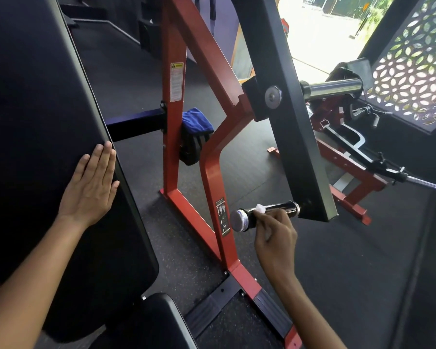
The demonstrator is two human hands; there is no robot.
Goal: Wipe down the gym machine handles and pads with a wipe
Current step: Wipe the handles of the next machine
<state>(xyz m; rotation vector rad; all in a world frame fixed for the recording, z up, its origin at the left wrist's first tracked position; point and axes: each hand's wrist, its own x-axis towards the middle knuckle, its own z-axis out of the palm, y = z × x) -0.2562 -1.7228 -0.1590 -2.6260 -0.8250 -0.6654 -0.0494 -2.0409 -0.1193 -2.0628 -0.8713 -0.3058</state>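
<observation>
Chrome handle (264, 215) sticking out sideways from the bottom of the black swing arm (290, 117) is where it's all happening. Right hand (275, 238) comes up from just below the handle, fingers curled in and pinching a small white wipe (260, 208) against the top of the bar, roughly mid-length, between the round end cap and the arm. Only a little corner of the wipe pokes out above the fingers, the rest is hidden inside the grip

Left hand (92, 185) is way off to the left of the handle, lying flat with fingers straight and together on the edge of the big black back pad (40, 122), holding nothing

Red frame (176, 137) stands between the pad and the handle, its slanted leg running right behind the handle's end cap. Up the frame from the handle there's a blue cloth (196, 121) draped over some black weight plates (193, 148). A second chrome peg (334, 88) sits high above the handle on the far side of the arm. Black seat pad (149, 323) is down low, left of the handle, and the floor is dark speckled rubber (350, 273)
</observation>
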